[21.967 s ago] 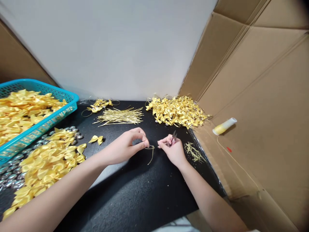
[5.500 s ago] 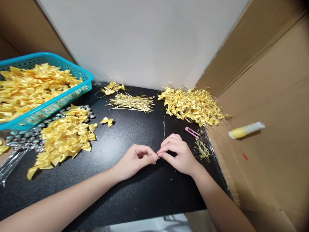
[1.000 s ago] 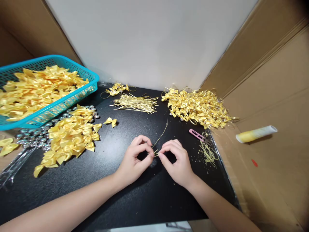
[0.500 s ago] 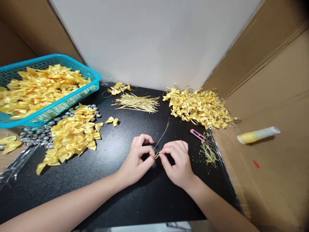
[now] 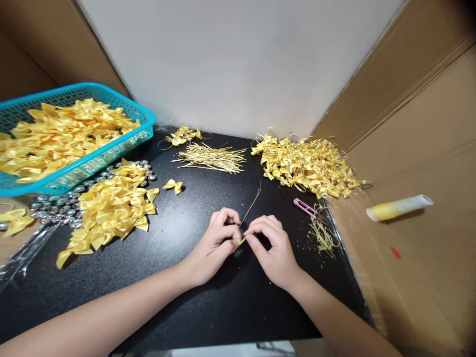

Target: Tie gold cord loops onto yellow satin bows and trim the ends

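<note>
Near the middle of the black table, my left hand (image 5: 221,235) pinches a thin gold cord (image 5: 251,205) between thumb and fingers. Close beside it, my right hand (image 5: 270,248) grips the cord's other part between thumb and forefinger. A looped length of the cord runs up and away from the fingers, with a fine dark tip beyond the loop. Whatever lies right between the fingertips is mostly hidden. A single yellow ribbon bow (image 5: 173,186) lies beyond my left hand. Pink thread snips (image 5: 309,209) rest to the right of my right hand.
A blue basket (image 5: 111,145) of yellow bows stands at the left. Before it lie loose bows (image 5: 117,206) and silvery beads (image 5: 55,207). Gold cord lengths (image 5: 211,158) are at the back, finished-looking bows (image 5: 308,166) back right, cord scraps (image 5: 323,235) by the snips.
My hands have drawn slightly closer together, the left moving a little right and the right a little left. The cord between the fingertips shows less. The other things stay put.
</note>
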Demonstrator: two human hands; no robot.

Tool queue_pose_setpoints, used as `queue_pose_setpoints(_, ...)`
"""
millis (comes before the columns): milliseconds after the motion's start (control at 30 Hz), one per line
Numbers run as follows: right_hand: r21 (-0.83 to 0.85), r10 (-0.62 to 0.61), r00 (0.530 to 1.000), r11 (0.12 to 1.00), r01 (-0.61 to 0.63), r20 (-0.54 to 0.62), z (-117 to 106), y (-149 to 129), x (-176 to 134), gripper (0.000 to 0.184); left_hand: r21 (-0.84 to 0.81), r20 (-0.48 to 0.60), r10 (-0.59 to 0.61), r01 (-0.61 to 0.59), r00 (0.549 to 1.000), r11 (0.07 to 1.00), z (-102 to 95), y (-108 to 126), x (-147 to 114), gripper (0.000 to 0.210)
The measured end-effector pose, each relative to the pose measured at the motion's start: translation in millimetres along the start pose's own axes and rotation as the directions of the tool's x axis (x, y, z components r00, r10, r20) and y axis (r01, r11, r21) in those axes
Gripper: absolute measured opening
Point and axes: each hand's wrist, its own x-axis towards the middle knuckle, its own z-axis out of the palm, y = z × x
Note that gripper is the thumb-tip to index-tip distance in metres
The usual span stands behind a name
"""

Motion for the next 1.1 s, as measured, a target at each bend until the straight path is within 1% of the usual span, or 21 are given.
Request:
queue_pose_setpoints(100,0.114,0.064,0.997,0.991,-0.069,0.052,-0.3,1.8,1.0,0.010,-0.059,0.031,-0.012,0.014,0.999,0.998,-0.8,-1.1,1.2,0.017)
queue_pose_setpoints(233,0.239,0.104,0.988,0.962,-0.129,0.114,0.1,2.5,2.8,0.011,-0.141,0.072,-0.030,0.040,0.997,0.989,-2.5,-1.5,2.4,0.016)
queue_pose_setpoints(433,0.308,0.145,0.979,0.933,-0.185,0.146,1.3,1.2,3.3,0.012,-0.226,0.120,-0.026,0.053,0.992,0.973,-4.4,-2.7,3.8,0.014)
queue_pose_setpoints(600,0.280,0.133,0.983,0.946,-0.164,0.126,2.4,1.2,1.2,0.009,-0.243,0.096,-0.044,0.066,0.994,0.968,-4.0,-3.8,5.3,0.015)
queue_pose_setpoints(700,0.235,0.107,0.993,0.965,-0.114,0.042,0.6,0.5,1.3,0.007,-0.234,0.065,-0.055,0.069,0.996,0.970,-3.6,-3.5,5.7,0.015)
queue_pose_setpoints(800,0.176,0.051,0.997,0.984,-0.040,-0.057,-2.6,-2.0,1.5,0.009,-0.218,0.045,-0.053,0.062,0.998,0.974,-3.3,-3.0,5.6,0.017)
queue_pose_setpoints(900,0.120,-0.016,0.995,0.992,0.028,-0.103,-4.0,-5.6,0.7,0.011,-0.213,0.039,-0.050,0.057,0.998,0.975,-3.0,-3.0,5.2,0.018)
queue_pose_setpoints(1000,0.038,-0.084,0.988,0.995,0.090,-0.127,-2.5,-7.8,-0.5,0.012,-0.214,0.033,-0.050,0.056,0.998,0.975,-2.9,-3.2,4.6,0.018)
queue_pose_setpoints(1100,-0.014,-0.104,0.988,0.995,0.103,-0.116,-0.3,-7.1,-1.3,0.009,-0.210,0.034,-0.044,0.050,0.998,0.976,-2.8,-2.9,4.4,0.017)
